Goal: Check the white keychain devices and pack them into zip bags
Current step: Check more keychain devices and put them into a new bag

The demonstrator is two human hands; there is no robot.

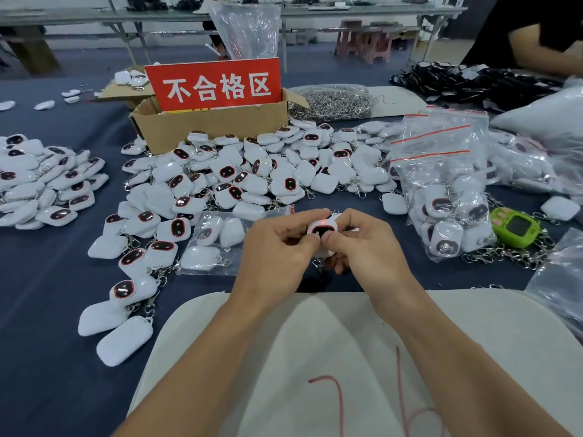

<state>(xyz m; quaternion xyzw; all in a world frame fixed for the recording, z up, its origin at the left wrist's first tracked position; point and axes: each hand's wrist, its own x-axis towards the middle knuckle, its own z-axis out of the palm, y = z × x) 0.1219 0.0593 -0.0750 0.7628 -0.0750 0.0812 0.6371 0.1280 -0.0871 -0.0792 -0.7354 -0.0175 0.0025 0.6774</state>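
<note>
The device (pixel 322 229) is above the tabletop's front edge, face up with a red light on. The left hand (pixel 277 244) and right hand (pixel 366 244) both pinch it, thumbs on top. A bag (pixel 235 260) holding a few devices lies just left of the hands. The box (pixel 208 127) stands beyond the pile (pixel 252 175).

Dozens of white devices (pixel 226 172), one box (pixel 214 127), one green device (pixel 517 229).

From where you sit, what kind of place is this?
Most likely a small factory's inspection and packing bench: heaps of identical white keychain devices cover the table, zip bags hold packed ones, and a cardboard box carries a red reject-area sign.
</note>
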